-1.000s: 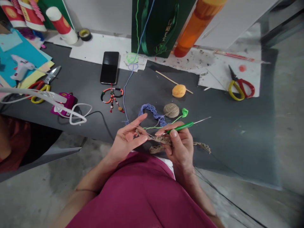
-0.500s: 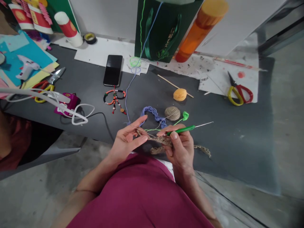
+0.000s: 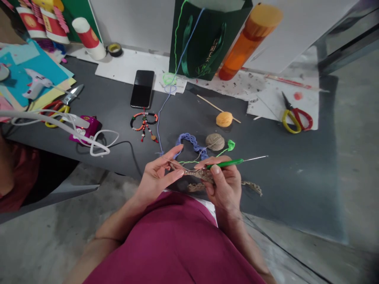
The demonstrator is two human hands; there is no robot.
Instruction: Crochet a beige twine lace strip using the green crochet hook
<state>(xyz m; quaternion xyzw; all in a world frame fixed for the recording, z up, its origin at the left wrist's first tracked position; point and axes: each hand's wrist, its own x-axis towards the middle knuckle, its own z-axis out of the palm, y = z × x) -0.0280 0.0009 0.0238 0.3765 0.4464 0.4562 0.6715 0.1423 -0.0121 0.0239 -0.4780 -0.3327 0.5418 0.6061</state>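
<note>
My right hand [image 3: 225, 182] is closed round the green handle of a crochet hook [image 3: 226, 163], whose far metal end points right. The same hand steadies a strip of beige crochet [image 3: 204, 175]. My left hand [image 3: 161, 171] pinches the left end of that strip between thumb and fingers, with its index finger raised and beige yarn running over it. The hook's working tip lies at the stitches near my left thumb, too small to make out clearly. A beige yarn ball [image 3: 215, 142] sits just beyond my hands, beside a blue-violet crocheted strip [image 3: 189, 139].
Beyond lie an orange-yellow yarn ball [image 3: 224, 119], a thin stick [image 3: 210, 103], a phone [image 3: 142, 89] and a beaded bracelet [image 3: 144, 120]. Scissors [image 3: 296, 116] rest at right. A dark green bag [image 3: 204, 43] and orange bottle [image 3: 248, 43] stand at the back. White cables [image 3: 59, 120] cross the left.
The hook has shifted slightly, its tip now further left by my left thumb. Both hands keep their hold; the view has tilted a little.
</note>
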